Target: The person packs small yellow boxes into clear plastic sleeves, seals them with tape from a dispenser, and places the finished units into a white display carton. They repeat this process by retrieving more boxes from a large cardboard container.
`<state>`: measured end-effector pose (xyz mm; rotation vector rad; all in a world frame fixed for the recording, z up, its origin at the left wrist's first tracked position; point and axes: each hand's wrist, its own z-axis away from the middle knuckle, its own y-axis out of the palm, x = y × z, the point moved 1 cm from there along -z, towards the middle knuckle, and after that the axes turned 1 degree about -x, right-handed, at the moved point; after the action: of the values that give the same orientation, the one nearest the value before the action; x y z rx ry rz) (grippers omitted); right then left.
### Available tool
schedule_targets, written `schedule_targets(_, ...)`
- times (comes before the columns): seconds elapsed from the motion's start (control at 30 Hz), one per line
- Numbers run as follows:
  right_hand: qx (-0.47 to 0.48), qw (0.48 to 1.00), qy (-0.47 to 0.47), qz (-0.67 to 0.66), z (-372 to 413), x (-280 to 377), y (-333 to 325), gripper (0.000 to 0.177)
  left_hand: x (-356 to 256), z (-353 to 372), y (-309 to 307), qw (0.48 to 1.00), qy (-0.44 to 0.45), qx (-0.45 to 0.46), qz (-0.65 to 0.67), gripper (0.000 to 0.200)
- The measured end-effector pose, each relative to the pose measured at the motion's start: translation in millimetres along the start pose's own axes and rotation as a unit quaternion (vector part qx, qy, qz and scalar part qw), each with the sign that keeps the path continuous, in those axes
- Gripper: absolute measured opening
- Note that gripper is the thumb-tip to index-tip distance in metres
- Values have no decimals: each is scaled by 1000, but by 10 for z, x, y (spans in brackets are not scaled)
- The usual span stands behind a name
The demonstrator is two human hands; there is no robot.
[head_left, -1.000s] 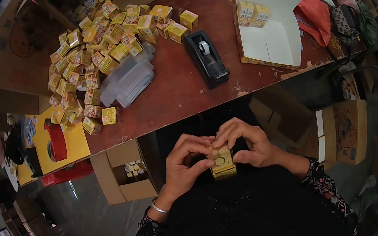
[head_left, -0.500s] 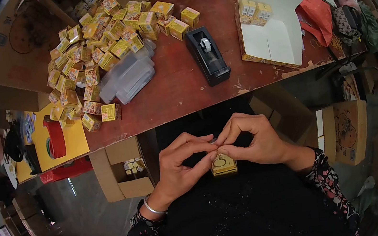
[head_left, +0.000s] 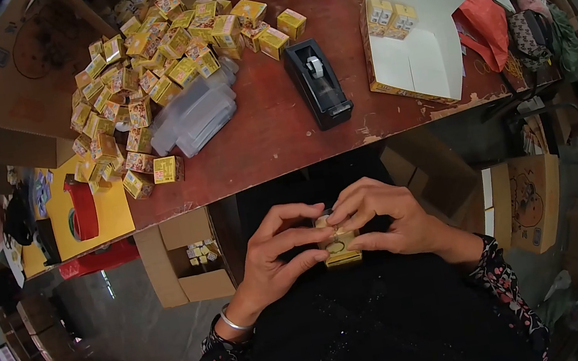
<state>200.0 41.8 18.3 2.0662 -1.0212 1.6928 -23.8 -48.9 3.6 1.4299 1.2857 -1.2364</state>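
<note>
A small yellow box (head_left: 345,256) sits in front of my black top, held between both hands. On its upper face lies a thin metal ring (head_left: 334,247). My left hand (head_left: 285,244) has its thumb at the left side of the box, with its fingertips reaching over the far end. From the other side, my right hand (head_left: 386,217) grips it, thumb along the right edge and fingers bent over the top. The fingers of the two hands meet there and hide part of the box.
On the red table (head_left: 256,159) lie a heap of small yellow boxes (head_left: 140,68), clear plastic pieces (head_left: 199,115) and a black tape dispenser (head_left: 318,84). An open white carton (head_left: 411,63) holds several small boxes. Below the table edge stands a cardboard box (head_left: 205,286) with more inside.
My fingers have spread from a pinch at the far end of the small box to its sides and top. More of its upper face and the metal ring shows between them.
</note>
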Motion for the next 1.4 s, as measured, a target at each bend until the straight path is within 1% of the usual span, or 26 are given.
schedule_targets(0.03, 2, 1000, -9, 3, 33, -36, -7, 16, 11, 20, 11, 1000, -1, -5, 12, 29)
schedule_targets(0.1, 6, 1000, -27, 9, 100, -104, -9, 18, 99, 78, 35, 996, -50, 30, 66, 36)
schedule_targets(0.17, 12, 998, -49, 43, 106, -89, -24, 17, 210, 121, 60, 984, -86, 72, 136, 41)
schedule_targets(0.23, 22, 995, -77, 67, 43, -54, -104, 16, 229, 132, 82, 983, -80, 56, 157, 38)
schedule_targets(0.27, -10, 994, -57, 90, -10, -15, -194, 15, 229, 108, 83, 982, -76, 49, 168, 36)
schedule_targets(0.3, -41, 992, -37, 112, -63, 13, -279, 15, 203, 63, 74, 985, -51, 30, 160, 33)
schedule_targets(0.33, -161, 984, 68, 18, -93, -63, -332, 19, 208, 21, 71, 986, -35, 10, 163, 33)
schedule_targets(0.37, -261, 958, 116, 0, -206, -232, -457, 21, 222, -18, 67, 986, -22, -8, 165, 34)
schedule_targets(0.4, -296, 946, 117, 62, -308, -429, -617, 22, 227, -64, 62, 985, -8, -26, 168, 34)
schedule_targets(0.47, -282, 942, 119, 139, -471, -837, -748, 22, 234, -204, 44, 992, 6, -40, 119, 33)
schedule_targets(0.5, -274, 938, 120, 176, -540, -917, -761, 22, 273, -297, 35, 995, 14, -40, 87, 33)
schedule_targets(0.53, -261, 939, 145, 168, -581, -957, -757, 21, 326, -385, 10, 997, 21, -41, 56, 33)
schedule_targets(0.6, -234, 940, 196, 151, -693, -994, -726, 22, 457, -557, -60, 1000, 0, 1, -29, 31)
schedule_targets(0.67, -238, 944, 184, 139, -733, -1096, -700, 21, 543, -730, -27, 999, -13, 38, -5, 31)
schedule_targets(0.73, -248, 943, 178, 132, -743, -1112, -665, 20, 676, -862, -12, 998, -6, 66, 1, 31)
schedule_targets(0.77, -256, 943, 186, 101, -738, -1131, -649, 19, 727, -916, -11, 997, -3, 79, 4, 31)
schedule_targets(0.83, -271, 940, 202, 38, -731, -1131, -611, 19, 788, -1016, -27, 993, -44, 99, 45, 30)
schedule_targets(0.93, -302, 920, 241, -72, -709, -914, -599, 21, 804, -1083, -40, 986, -79, 121, 80, 30)
schedule_targets(1.03, -277, 942, 183, -50, -535, -1002, -573, 19, 822, -1092, -44, 982, -92, 128, 104, 30)
schedule_targets(1.13, -279, 943, 184, 6, -406, -946, -492, 16, 826, -1103, -56, 978, -99, 126, 131, 30)
schedule_targets(1.23, -289, 935, 204, -19, -351, -1129, -438, 14, 871, -1099, -62, 976, -95, 125, 151, 30)
schedule_targets(1.33, -319, 934, 160, -2, -379, -1192, -399, 12, 892, -1107, -70, 974, -95, 123, 166, 30)
schedule_targets(1.4, -318, 937, 145, 15, -381, -1200, -399, 11, 902, -1103, -71, 974, -92, 110, 175, 30)
